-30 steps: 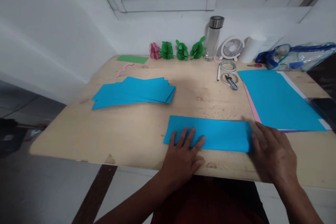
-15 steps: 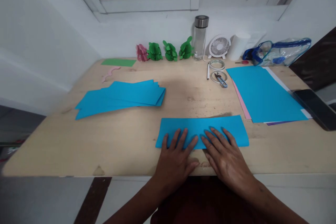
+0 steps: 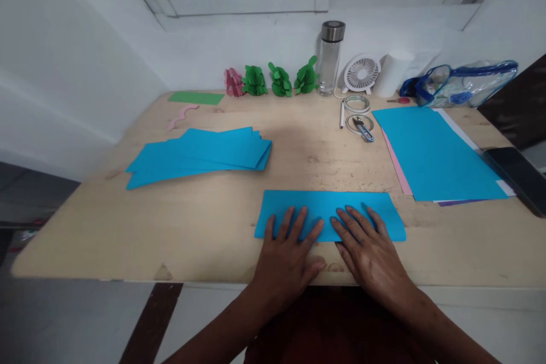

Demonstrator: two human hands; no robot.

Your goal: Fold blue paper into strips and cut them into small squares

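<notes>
A folded blue sheet of paper (image 3: 326, 200) lies lengthwise near the front edge of the table. On its left half rests my left hand (image 3: 288, 253), fingers spread and pressed flat, thumb on the bare wood. My right hand (image 3: 369, 247) lies flat over the right half with its fingers stretched out. Neither hand grips anything. Farther back on the left is a fanned pile of folded blue papers (image 3: 200, 153). Over on the right, a larger blue sheet (image 3: 439, 153) covers pink, white and purple sheets.
Along the wall stand green paper shapes (image 3: 280, 79), a pink one (image 3: 234, 82), a glass bottle (image 3: 330, 62), a white fan (image 3: 362, 74) and a clear pouch (image 3: 464, 85). Thread snips (image 3: 363, 129) lie on tape rolls (image 3: 356, 104) beside a pen (image 3: 342, 115). A phone (image 3: 518, 179) lies far right.
The camera view has shifted slightly. My right hand has slid a little to the right on the folded paper; my left hand stays in about the same place.
</notes>
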